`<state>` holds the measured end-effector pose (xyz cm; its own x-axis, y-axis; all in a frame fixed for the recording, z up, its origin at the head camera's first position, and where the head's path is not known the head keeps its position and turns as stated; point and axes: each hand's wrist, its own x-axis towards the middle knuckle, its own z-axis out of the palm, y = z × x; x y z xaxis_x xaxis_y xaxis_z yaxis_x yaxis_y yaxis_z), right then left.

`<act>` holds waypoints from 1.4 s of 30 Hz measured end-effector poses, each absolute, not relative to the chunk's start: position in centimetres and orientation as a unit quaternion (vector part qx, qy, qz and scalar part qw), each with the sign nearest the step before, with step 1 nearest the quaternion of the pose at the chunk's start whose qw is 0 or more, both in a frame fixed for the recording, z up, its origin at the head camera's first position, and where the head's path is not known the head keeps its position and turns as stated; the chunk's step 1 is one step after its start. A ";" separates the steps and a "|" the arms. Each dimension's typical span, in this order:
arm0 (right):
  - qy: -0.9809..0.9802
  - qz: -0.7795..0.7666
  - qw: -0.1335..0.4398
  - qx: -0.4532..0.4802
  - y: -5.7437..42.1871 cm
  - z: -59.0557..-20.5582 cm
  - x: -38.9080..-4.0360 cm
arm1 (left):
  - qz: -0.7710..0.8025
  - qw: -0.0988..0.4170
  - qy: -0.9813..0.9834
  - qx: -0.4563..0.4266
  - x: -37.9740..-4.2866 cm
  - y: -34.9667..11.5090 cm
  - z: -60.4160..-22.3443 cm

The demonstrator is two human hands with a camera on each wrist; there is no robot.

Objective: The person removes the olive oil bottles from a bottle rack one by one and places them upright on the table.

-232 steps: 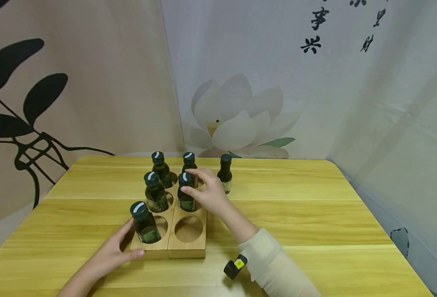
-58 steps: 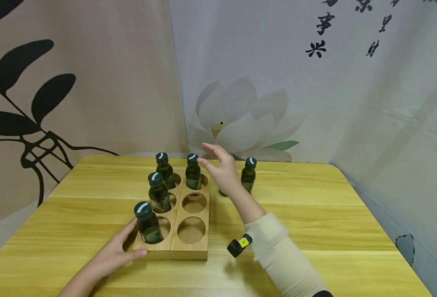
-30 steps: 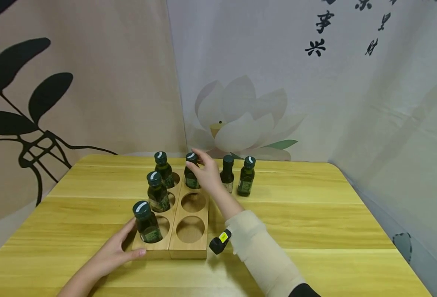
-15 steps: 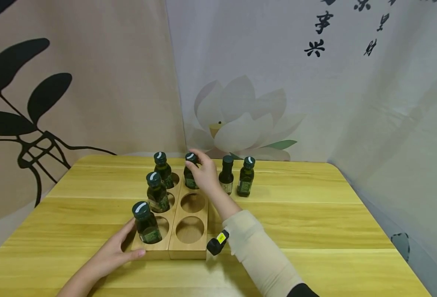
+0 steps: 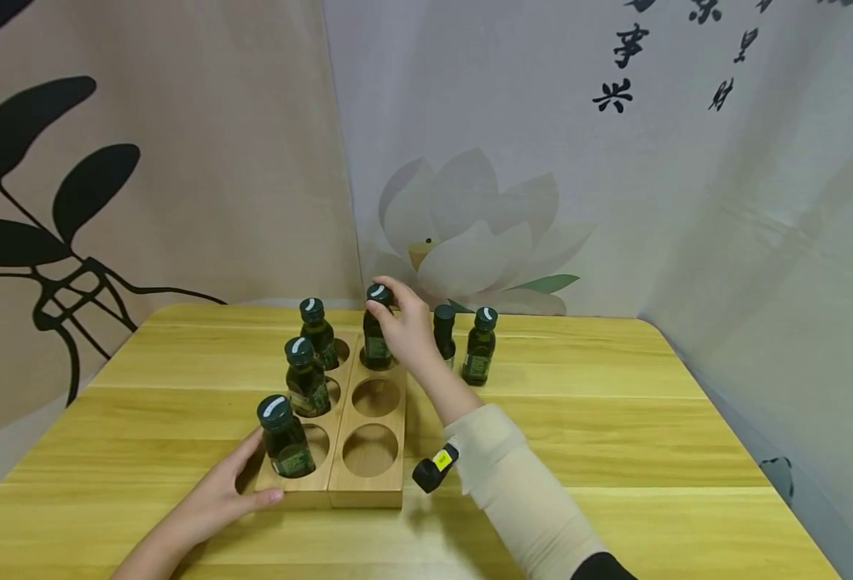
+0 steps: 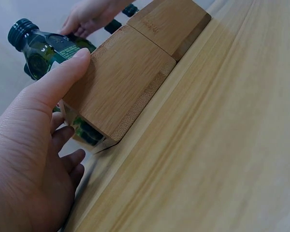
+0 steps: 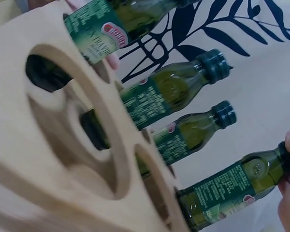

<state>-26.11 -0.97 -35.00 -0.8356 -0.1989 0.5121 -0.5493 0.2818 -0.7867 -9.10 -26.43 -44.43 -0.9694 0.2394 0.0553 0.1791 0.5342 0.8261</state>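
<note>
With thumb and fingers, my right hand [image 5: 415, 334] pinches the dark green cap of an olive oil bottle [image 5: 377, 346] at the far right hole of a wooden bottle rack [image 5: 364, 498]. In the right wrist view this green-labelled bottle [image 7: 227, 193] is partly raised, its base at the hole's rim. My left hand [image 5: 212, 491] grips the rack's near left corner, thumb on the front face, as the left wrist view shows. Three similar bottles, near [image 5: 291, 459], middle [image 5: 310, 395] and far [image 5: 319, 342], stand in the left column. The right column's near and middle holes are bare.
Right of the rack, a slim dark bottle [image 5: 444, 330], partly hidden by my right forearm, and an olive oil bottle [image 5: 478, 362] stand on the wooden table [image 5: 614, 419]. A printed cloth [image 5: 469, 97] hangs behind the table.
The rack's middle right bottle now stands on the table at the right. My right hand has gone back to the far right bottle, gripped its cap and raised it slightly. The left hand stays put.
</note>
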 end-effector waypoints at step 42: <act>-0.748 0.558 0.200 0.298 7.7 -24.7 -23.1 | 0.460 0.022 0.878 0.127 -9.0 -26.4 -44.5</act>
